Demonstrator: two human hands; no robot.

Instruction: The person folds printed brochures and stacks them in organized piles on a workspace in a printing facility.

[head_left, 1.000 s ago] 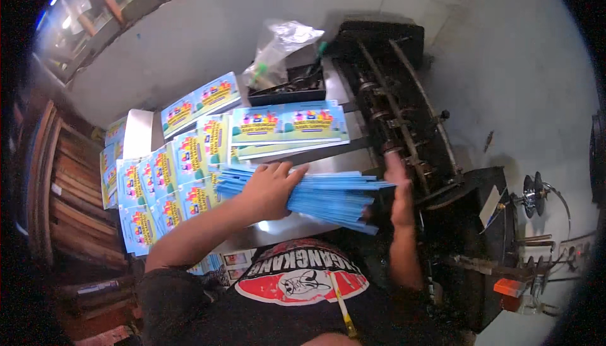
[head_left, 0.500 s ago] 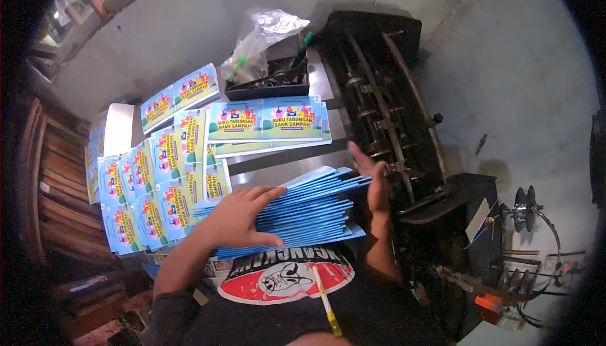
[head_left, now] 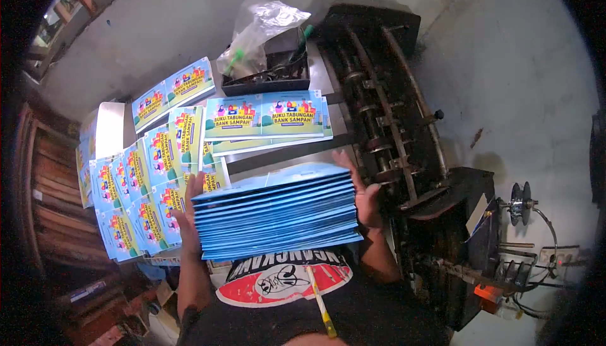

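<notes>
A thick stack of blue booklets (head_left: 278, 216) lies in front of my chest, its edges fanned toward me in many layers. My left hand (head_left: 189, 216) stands against the stack's left end with its fingers stretched up. At the opposite end my right hand (head_left: 368, 201) is upright too, fingers extended and thumb apart, its palm facing the booklets. Neither hand has its fingers wrapped round the stack. Beyond it, more printed blue covers (head_left: 268, 117) lie in a flat pile. Overlapping rows of such covers (head_left: 148, 216) spread to the left.
A black box (head_left: 268, 81) with a clear plastic bag (head_left: 259, 36) stands at the back. To the right is a dark metal machine with rollers (head_left: 379, 119). Another cover pile (head_left: 173, 93) lies back left, near a white card (head_left: 110, 130). A wooden rack (head_left: 60, 188) borders the left side.
My left hand has moved from the top of the stack to its left end. The booklets, skewed before, now line up more evenly. My right hand stays by the right end.
</notes>
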